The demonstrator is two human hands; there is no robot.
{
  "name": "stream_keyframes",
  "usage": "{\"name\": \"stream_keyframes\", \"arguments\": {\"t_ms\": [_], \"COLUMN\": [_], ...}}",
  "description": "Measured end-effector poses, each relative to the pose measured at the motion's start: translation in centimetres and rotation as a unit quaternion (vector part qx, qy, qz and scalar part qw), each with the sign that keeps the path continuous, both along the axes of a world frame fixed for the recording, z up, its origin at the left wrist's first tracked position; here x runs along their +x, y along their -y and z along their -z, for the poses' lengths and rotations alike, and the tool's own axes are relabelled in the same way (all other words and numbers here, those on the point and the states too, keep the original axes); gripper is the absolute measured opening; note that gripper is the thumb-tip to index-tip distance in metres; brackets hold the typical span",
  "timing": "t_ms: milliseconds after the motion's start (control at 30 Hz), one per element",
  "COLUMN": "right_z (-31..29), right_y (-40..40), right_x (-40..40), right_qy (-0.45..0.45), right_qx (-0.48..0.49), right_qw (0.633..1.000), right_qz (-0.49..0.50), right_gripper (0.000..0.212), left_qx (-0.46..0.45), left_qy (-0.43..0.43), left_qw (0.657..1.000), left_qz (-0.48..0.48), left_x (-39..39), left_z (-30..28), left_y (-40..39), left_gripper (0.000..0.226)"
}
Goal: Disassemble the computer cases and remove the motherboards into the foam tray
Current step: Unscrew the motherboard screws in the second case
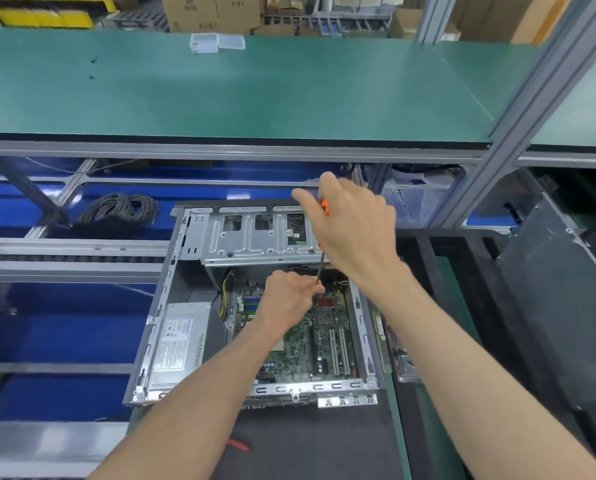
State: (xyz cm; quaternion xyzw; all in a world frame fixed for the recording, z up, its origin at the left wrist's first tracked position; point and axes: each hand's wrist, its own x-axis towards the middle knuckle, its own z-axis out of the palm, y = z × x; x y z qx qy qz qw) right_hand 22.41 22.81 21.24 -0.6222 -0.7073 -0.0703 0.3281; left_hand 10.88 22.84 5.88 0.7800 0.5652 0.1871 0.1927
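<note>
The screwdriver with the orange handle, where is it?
In the head view, the right hand grips the screwdriver over the open computer case, its tip by the left hand.

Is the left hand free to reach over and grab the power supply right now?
Probably not yet: the left hand is pinching the screwdriver shaft over the motherboard. The power supply itself lies uncovered to its left.

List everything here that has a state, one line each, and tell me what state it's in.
Computer case: open, side panel off.
Motherboard: inside the case, not yet removed.
Power supply: in the case, left of the board.
Screwdriver: upright, tip down at the board.
Right hand: grips the screwdriver handle.
Left hand: pinches the shaft near the tip.
Cable coil: coiled, lying behind the case.
</note>
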Motion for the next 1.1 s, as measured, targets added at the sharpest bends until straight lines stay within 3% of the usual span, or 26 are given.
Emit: {"name": "stream_keyframes", "arguments": {"t_ms": [33,100,233,300,433,467,533,600,667,1100], "right_z": [-0.4,-1.0,-2.3,-2.9,-3.2,-2.9,-2.0,-1.0,-0.1,0.7], "right_y": [-0.2,-1.0,-1.1,-1.0,-1.1,-1.1,-0.6,-0.3,-0.4,-1.5], "right_x": [0.3,0.9,1.8,2.2,1.9,1.5,0.3,-1.0,-1.9,-3.0], "right_qy": [0.058,0.085,0.041,0.023,0.047,0.014,-0.186,-0.385,-0.447,-0.447], "right_qx": [-0.019,-0.070,-0.153,-0.194,-0.163,-0.142,-0.135,-0.110,-0.074,-0.014], "right_qw": [0.998,0.992,0.958,0.939,0.949,0.959,0.951,0.903,0.884,0.885], "right_qz": [0.001,-0.065,-0.240,-0.282,-0.265,-0.246,-0.209,-0.154,-0.119,-0.130], "right_gripper": [0.035,0.029,0.013,0.013,0.003,0.007,0.030,0.058,0.062,0.059], "left_qx": [-0.001,-0.018,-0.066,-0.068,-0.031,-0.029,-0.024,0.004,0.030,0.036], "left_qy": [0.005,0.031,0.064,0.055,-0.027,-0.031,-0.041,-0.036,-0.001,0.063], "left_qw": [1.000,0.999,0.996,0.996,0.999,0.999,0.999,0.999,0.999,0.996], "left_qz": [0.000,-0.005,-0.017,-0.019,0.012,0.015,0.018,0.027,0.028,0.045], "left_x": [-0.1,-0.4,-0.6,-0.6,-0.5,-0.5,-0.4,-0.1,-0.1,-0.8], "left_z": [0.0,-0.1,-0.3,-0.6,-1.2,-1.4,-1.6,-1.5,-1.3,-0.2], "left_y": [-0.1,-0.3,0.1,0.2,-0.1,-0.1,-0.1,0.2,0.6,-0.3], "left_gripper": [0.025,0.024,0.025,0.026,0.029,0.029,0.030,0.032,0.034,0.019]}}
